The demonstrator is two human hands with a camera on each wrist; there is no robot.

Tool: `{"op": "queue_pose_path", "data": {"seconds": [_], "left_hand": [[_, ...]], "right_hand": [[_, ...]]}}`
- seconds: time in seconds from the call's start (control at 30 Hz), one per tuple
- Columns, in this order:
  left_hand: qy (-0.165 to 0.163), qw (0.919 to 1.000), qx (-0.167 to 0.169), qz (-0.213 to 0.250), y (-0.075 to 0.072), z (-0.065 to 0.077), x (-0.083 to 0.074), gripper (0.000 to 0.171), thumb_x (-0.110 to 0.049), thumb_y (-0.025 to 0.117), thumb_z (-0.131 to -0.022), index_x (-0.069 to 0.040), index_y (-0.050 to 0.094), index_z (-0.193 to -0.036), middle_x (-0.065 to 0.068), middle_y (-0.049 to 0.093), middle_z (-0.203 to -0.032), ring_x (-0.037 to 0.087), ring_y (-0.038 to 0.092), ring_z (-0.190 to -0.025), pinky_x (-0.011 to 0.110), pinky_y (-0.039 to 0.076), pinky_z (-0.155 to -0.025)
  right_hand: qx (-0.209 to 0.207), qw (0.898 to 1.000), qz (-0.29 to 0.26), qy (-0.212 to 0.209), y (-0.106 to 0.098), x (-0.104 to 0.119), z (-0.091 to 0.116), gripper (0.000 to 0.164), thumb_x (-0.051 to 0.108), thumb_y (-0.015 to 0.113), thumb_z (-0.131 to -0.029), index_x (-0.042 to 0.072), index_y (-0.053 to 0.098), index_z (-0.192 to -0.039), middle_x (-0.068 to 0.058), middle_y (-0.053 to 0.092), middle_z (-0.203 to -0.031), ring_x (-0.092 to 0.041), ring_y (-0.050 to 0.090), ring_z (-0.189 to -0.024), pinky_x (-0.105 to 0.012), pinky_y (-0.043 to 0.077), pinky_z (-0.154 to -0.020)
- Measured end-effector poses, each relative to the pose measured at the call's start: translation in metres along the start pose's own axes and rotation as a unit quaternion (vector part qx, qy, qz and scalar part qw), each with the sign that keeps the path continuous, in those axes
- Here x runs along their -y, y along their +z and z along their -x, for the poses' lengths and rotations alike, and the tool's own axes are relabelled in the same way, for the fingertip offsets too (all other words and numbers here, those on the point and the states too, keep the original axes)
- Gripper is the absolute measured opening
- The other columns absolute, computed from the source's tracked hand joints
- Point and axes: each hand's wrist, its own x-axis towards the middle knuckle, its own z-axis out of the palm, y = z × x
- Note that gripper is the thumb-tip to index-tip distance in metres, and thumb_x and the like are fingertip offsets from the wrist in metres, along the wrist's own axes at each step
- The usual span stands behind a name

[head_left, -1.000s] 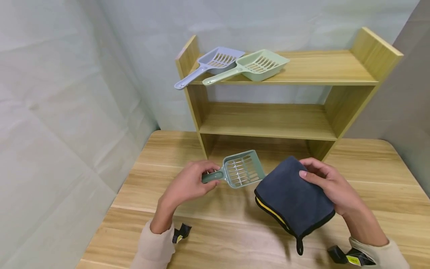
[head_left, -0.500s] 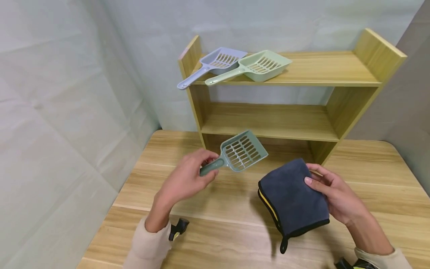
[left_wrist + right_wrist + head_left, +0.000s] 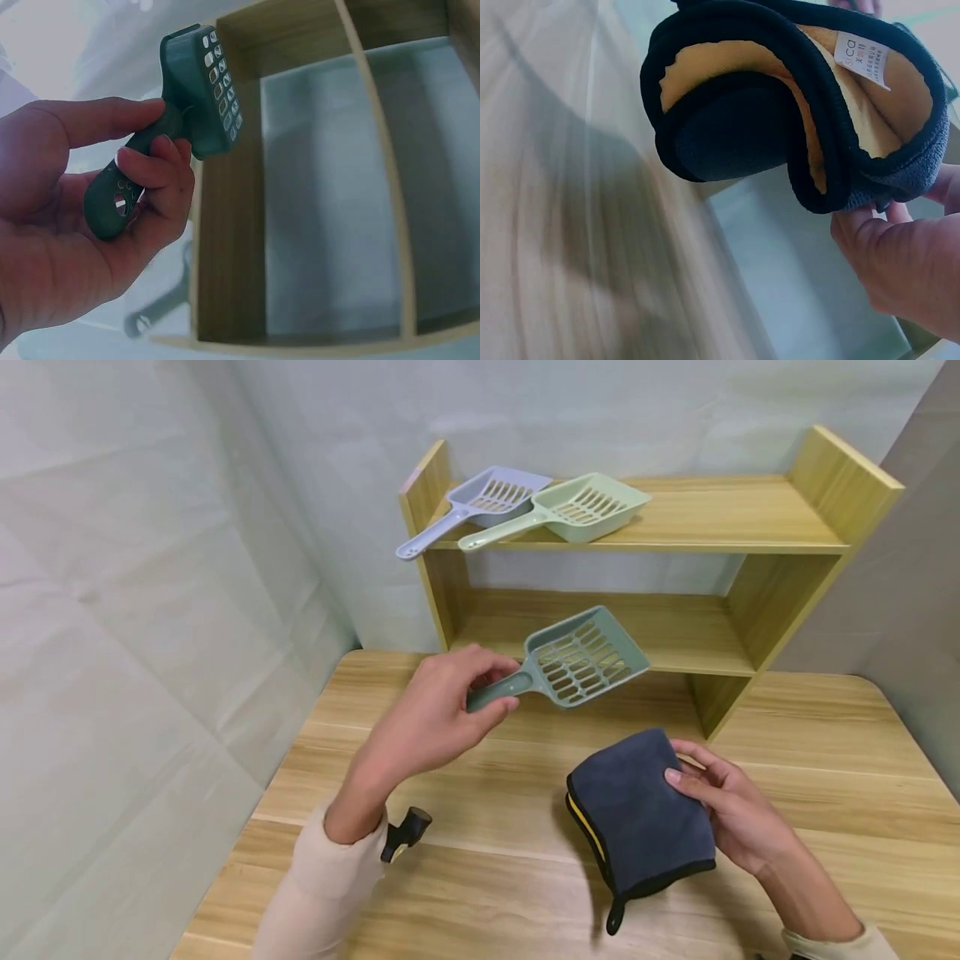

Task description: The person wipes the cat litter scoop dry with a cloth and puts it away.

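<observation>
My left hand point(image 3: 450, 710) grips the handle of a dark green slotted litter scoop point(image 3: 585, 658), its pan pointing right and overlapping the middle shelf in the head view. The left wrist view shows thumb and fingers wrapped round the scoop's handle point(image 3: 112, 202). Lower right, my right hand point(image 3: 742, 806) pinches the edge of a folded dark grey cloth point(image 3: 645, 814) with black trim and a hanging loop, held above the table. In the right wrist view, the folded cloth point(image 3: 885, 90) shows its yellow inner side and a white label point(image 3: 861, 58).
A wooden shelf unit point(image 3: 645, 545) stands at the back of the wooden table point(image 3: 480, 877). On its top board lie a lavender scoop point(image 3: 498, 493) and a pale green scoop point(image 3: 592, 506), handles jutting over the front left edge. A pale cloth backdrop point(image 3: 150, 610) hangs behind and left.
My left hand has raised the dark green scoop up and to the right, from above the table to in front of the shelves. The cloth in my right hand has shifted slightly down and turned.
</observation>
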Motion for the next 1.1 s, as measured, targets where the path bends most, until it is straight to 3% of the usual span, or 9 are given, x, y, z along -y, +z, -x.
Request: {"op": "queue_pose_path", "data": {"seconds": [0.63, 0.93, 1.1], "left_hand": [[0.009, 0.9999, -0.003, -0.010, -0.026, -0.060, -0.053, 0.027, -0.019, 0.078, -0.099, -0.008, 0.076, -0.124, 0.002, 0.076, -0.111, 0.016, 0.068, -0.098, 0.031, 0.054, -0.089], [0.001, 0.9995, 0.013, -0.030, -0.029, -0.094, -0.064, 0.031, -0.024, 0.075, -0.102, -0.011, 0.074, -0.130, 0.001, 0.077, -0.117, 0.014, 0.067, -0.102, 0.030, 0.051, -0.092], [-0.007, 0.9990, 0.004, -0.045, -0.026, -0.111, -0.068, 0.032, -0.027, 0.073, -0.103, -0.012, 0.074, -0.131, 0.001, 0.076, -0.121, 0.013, 0.067, -0.102, 0.029, 0.050, -0.096]], "right_hand": [[-0.003, 1.000, -0.012, 0.015, 0.008, -0.006, -0.003, 0.041, 0.004, 0.042, -0.115, 0.028, 0.059, -0.143, 0.006, 0.074, -0.125, -0.014, 0.076, -0.103, -0.034, 0.065, -0.081], [-0.003, 1.000, -0.018, 0.013, 0.011, -0.008, -0.002, 0.040, 0.003, 0.042, -0.115, 0.028, 0.059, -0.142, 0.006, 0.074, -0.124, -0.014, 0.076, -0.103, -0.034, 0.064, -0.082], [-0.003, 1.000, -0.019, 0.015, 0.012, -0.009, -0.002, 0.041, 0.003, 0.042, -0.115, 0.028, 0.059, -0.142, 0.006, 0.074, -0.124, -0.014, 0.076, -0.104, -0.034, 0.064, -0.082]]}}
